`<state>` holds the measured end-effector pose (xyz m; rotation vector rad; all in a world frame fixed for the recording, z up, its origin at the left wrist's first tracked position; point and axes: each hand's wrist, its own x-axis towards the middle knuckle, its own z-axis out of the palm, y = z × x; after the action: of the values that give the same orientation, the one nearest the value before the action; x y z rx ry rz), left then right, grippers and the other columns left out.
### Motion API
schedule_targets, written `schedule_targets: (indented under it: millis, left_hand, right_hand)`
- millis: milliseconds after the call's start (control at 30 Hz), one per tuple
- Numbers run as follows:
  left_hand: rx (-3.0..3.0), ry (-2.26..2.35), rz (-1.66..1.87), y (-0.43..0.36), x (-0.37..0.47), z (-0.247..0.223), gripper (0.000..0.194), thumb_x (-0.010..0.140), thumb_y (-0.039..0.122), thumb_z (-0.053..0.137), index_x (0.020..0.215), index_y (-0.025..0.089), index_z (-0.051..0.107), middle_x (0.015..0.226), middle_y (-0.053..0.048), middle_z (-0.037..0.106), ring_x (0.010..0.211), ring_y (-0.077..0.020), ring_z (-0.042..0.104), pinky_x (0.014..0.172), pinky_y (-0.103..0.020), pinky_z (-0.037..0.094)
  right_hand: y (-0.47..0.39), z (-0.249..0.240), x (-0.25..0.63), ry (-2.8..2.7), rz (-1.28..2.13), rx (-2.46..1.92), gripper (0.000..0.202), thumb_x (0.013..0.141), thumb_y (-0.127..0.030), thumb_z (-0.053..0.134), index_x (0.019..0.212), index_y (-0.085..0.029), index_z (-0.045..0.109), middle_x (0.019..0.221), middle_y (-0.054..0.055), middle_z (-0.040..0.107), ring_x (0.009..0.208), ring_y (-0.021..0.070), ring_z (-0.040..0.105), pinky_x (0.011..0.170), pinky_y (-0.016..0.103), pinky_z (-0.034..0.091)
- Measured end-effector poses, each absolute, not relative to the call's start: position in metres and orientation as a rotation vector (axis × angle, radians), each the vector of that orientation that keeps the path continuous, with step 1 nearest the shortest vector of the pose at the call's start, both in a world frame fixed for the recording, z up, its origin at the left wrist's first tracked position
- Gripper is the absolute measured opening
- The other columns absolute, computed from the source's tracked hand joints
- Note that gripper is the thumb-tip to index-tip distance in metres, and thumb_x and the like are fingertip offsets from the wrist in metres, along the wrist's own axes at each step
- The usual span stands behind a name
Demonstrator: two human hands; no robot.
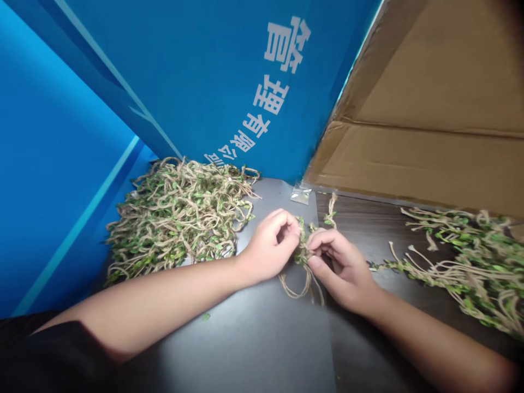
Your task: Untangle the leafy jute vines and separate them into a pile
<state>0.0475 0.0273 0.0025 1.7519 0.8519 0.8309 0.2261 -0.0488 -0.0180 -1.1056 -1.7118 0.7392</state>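
Between my two hands is a piece of leafy twine [302, 252], tan cord with small green leaves, with a loop and loose ends hanging below it on the grey surface. My left hand [273, 243] pinches it from the left, thumb and forefinger together. From the right, my right hand [341, 267] holds the same twine between curled fingers and thumb. A short knotted end [331, 212] sticks up behind my right hand; whether it joins the held piece cannot be made out.
A large heap of leafy twine [180, 213] lies at the left. More twine strands [475, 267] spread at the right on dark wood. A small clear packet [300, 195] lies at the back, before blue panels [196, 71] and a cardboard sheet [434, 120].
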Motion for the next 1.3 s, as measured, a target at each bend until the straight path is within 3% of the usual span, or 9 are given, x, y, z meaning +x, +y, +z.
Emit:
schedule_targets:
  millis: [200,433,533,633,733,867,1000,1100,1300]
  left_hand:
    - [1.753,0.876,0.874,0.0267,0.0466,0.0013,0.02,0.099,0.028,0.056,0.081,0.018,0.055,0.084,0.0,0.055,0.081,-0.0122,0.053,0.078,-0.026,0.042]
    - [1.769,0.867,0.88,0.0254,0.047,0.0012,0.022,0.1,0.028,0.056,0.081,0.018,0.054,0.085,0.0,0.055,0.081,-0.0118,0.052,0.077,-0.026,0.041]
    - [1.748,0.879,0.893,0.0268,0.0464,0.0004,0.023,0.101,0.03,0.054,0.082,0.018,0.054,0.084,0.0,0.055,0.081,-0.0122,0.052,0.077,-0.027,0.042]
    - [1.669,0.924,0.888,0.0283,0.046,-0.001,0.023,0.102,0.033,0.051,0.083,0.019,0.053,0.078,0.001,0.053,0.078,-0.0128,0.051,0.075,-0.027,0.042]
    - [1.6,0.929,0.878,0.0283,0.0463,-0.0018,0.023,0.102,0.035,0.051,0.085,0.02,0.053,0.074,0.002,0.052,0.074,-0.0123,0.05,0.072,-0.026,0.042]
    - [1.556,0.92,0.873,0.027,0.0472,-0.0004,0.021,0.1,0.037,0.054,0.088,0.02,0.055,0.073,0.003,0.052,0.072,-0.0109,0.05,0.07,-0.025,0.042]
    - [1.511,0.887,0.873,0.0262,0.0483,0.001,0.022,0.1,0.039,0.056,0.09,0.019,0.055,0.076,0.003,0.053,0.07,-0.0093,0.05,0.069,-0.023,0.043]
    - [1.506,0.84,0.84,0.025,0.0495,0.0003,0.022,0.096,0.04,0.063,0.098,0.019,0.057,0.083,0.003,0.057,0.071,-0.0084,0.052,0.068,-0.022,0.043]
    - [1.58,0.868,0.873,0.0231,0.0508,-0.0022,0.029,0.088,0.033,0.074,0.11,0.019,0.06,0.094,0.0,0.063,0.075,-0.0075,0.055,0.071,-0.022,0.045]
  right_hand:
    - [-0.0463,-0.0159,0.224,-1.677,0.386,-1.369,0.011,0.097,-0.027,0.065,0.106,-0.022,0.06,0.063,-0.008,0.047,0.051,0.0051,0.043,0.051,0.019,0.039]
    - [-0.0437,-0.0166,0.2207,-1.731,0.358,-1.489,0.017,0.095,-0.035,0.067,0.096,-0.021,0.059,0.062,-0.009,0.047,0.047,0.0043,0.04,0.048,0.02,0.036]
    - [-0.0415,-0.0178,0.2234,-1.802,0.344,-1.449,0.03,0.094,-0.038,0.07,0.078,-0.02,0.053,0.063,-0.006,0.046,0.052,0.0059,0.041,0.051,0.022,0.035]
    - [-0.0397,-0.0183,0.2265,-1.854,0.391,-1.331,0.038,0.095,-0.035,0.07,0.069,-0.018,0.047,0.075,-0.001,0.055,0.059,0.006,0.045,0.055,0.022,0.038]
    - [-0.0398,-0.0182,0.2283,-1.85,0.433,-1.261,0.024,0.095,-0.03,0.07,0.078,-0.018,0.057,0.102,0.004,0.065,0.064,0.0051,0.052,0.059,0.022,0.045]
    - [-0.0413,-0.0192,0.2287,-1.864,0.437,-1.258,0.008,0.094,-0.029,0.07,0.093,-0.021,0.067,0.126,0.008,0.063,0.071,0.0067,0.059,0.064,0.026,0.052]
    - [-0.0415,-0.0195,0.2274,-1.845,0.457,-1.284,0.004,0.097,-0.025,0.066,0.096,-0.022,0.069,0.118,0.007,0.066,0.073,0.0073,0.06,0.064,0.024,0.052]
    - [-0.0411,-0.0184,0.2257,-1.886,0.46,-1.264,0.008,0.097,-0.021,0.063,0.104,-0.022,0.067,0.108,0.005,0.069,0.086,0.0112,0.063,0.069,0.024,0.053]
    - [-0.0398,-0.0178,0.2229,-1.932,0.37,-1.28,0.019,0.096,-0.015,0.059,0.113,-0.022,0.065,0.11,0.006,0.072,0.095,0.0155,0.065,0.075,0.029,0.054]
